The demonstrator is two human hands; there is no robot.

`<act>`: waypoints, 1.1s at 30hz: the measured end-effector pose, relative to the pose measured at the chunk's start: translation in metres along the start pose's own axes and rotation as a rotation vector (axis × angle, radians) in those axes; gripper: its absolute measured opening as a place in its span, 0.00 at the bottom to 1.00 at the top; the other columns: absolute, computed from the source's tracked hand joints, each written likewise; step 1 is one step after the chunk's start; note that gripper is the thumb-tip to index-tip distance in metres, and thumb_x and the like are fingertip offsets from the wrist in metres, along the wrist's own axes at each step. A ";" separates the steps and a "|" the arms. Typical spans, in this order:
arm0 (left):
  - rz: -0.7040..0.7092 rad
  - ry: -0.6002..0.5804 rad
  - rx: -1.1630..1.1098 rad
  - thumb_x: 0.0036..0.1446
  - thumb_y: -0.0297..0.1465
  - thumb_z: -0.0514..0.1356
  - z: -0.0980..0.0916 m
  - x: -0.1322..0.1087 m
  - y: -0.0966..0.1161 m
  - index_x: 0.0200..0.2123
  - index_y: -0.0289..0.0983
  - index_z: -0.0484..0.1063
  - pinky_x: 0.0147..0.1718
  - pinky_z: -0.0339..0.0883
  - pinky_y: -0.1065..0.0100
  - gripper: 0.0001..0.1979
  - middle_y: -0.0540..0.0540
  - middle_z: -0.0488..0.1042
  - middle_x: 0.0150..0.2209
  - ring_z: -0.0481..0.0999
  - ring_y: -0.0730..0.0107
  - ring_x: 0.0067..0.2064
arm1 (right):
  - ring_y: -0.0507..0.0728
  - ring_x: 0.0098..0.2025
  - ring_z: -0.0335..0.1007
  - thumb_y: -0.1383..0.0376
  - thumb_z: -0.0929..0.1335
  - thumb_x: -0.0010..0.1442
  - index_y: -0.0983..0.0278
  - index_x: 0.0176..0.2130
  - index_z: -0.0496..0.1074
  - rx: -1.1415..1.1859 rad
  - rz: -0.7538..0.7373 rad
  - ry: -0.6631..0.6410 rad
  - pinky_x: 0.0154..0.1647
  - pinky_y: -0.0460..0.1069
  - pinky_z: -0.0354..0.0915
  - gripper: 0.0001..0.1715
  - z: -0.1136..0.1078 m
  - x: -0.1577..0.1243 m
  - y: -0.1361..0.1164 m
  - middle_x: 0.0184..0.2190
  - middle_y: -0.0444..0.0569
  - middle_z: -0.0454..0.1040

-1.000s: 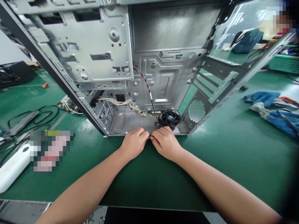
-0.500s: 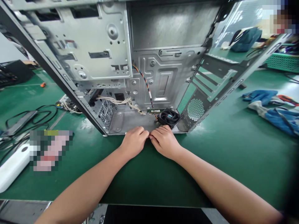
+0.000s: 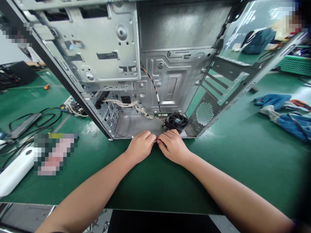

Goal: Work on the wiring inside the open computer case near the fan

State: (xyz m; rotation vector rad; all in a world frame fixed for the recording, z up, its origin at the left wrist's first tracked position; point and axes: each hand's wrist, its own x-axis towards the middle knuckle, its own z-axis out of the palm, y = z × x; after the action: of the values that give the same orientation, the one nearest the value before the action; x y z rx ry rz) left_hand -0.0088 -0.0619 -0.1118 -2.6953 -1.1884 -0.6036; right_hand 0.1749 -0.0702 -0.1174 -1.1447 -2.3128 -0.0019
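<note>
On table (image 3: 160,187), case (image 3: 155,58) is set; at its low edge (image 3: 121,139) L hand (image 3: 141,146) & R hand (image 3: 173,146) are curled, grip can't be told. Prob. stiff, heavy, best held by edges.

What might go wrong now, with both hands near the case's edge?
The left hand and right hand are bare at the lower edge of the metal case, so it might scratch them. The right hand is very near the black fan; a slip could knock it. The multicoloured cable runs down beside the fan and might be caught.
</note>
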 end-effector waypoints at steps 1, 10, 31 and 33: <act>-0.002 0.011 -0.009 0.67 0.30 0.49 -0.001 0.000 0.000 0.31 0.37 0.68 0.31 0.62 0.68 0.12 0.48 0.66 0.29 0.67 0.69 0.32 | 0.54 0.31 0.63 0.69 0.60 0.64 0.65 0.30 0.69 0.002 -0.001 0.001 0.40 0.51 0.51 0.13 -0.001 0.000 0.000 0.25 0.47 0.71; -0.031 0.062 -0.074 0.67 0.31 0.50 0.000 -0.001 0.000 0.33 0.36 0.69 0.31 0.64 0.69 0.12 0.49 0.69 0.28 0.70 0.70 0.31 | 0.54 0.32 0.64 0.68 0.60 0.65 0.65 0.32 0.70 0.034 0.014 0.016 0.40 0.52 0.52 0.13 -0.002 0.001 -0.001 0.26 0.47 0.72; 0.020 0.008 0.059 0.67 0.30 0.49 -0.001 0.000 -0.003 0.29 0.37 0.68 0.32 0.60 0.67 0.14 0.49 0.66 0.27 0.66 0.69 0.32 | 0.54 0.31 0.62 0.68 0.59 0.64 0.64 0.30 0.69 0.026 0.006 0.019 0.39 0.51 0.51 0.13 -0.003 0.001 -0.001 0.25 0.47 0.70; 0.015 0.005 0.045 0.67 0.30 0.49 0.000 -0.001 -0.003 0.29 0.37 0.69 0.32 0.60 0.68 0.14 0.48 0.66 0.27 0.66 0.69 0.32 | 0.54 0.31 0.62 0.69 0.59 0.64 0.64 0.30 0.68 0.023 0.003 0.020 0.39 0.51 0.51 0.13 -0.003 0.000 -0.001 0.25 0.47 0.69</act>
State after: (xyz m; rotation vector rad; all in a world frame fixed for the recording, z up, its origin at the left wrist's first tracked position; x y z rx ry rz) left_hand -0.0117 -0.0604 -0.1122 -2.6618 -1.1647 -0.5739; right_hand 0.1751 -0.0716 -0.1146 -1.1323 -2.2874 0.0140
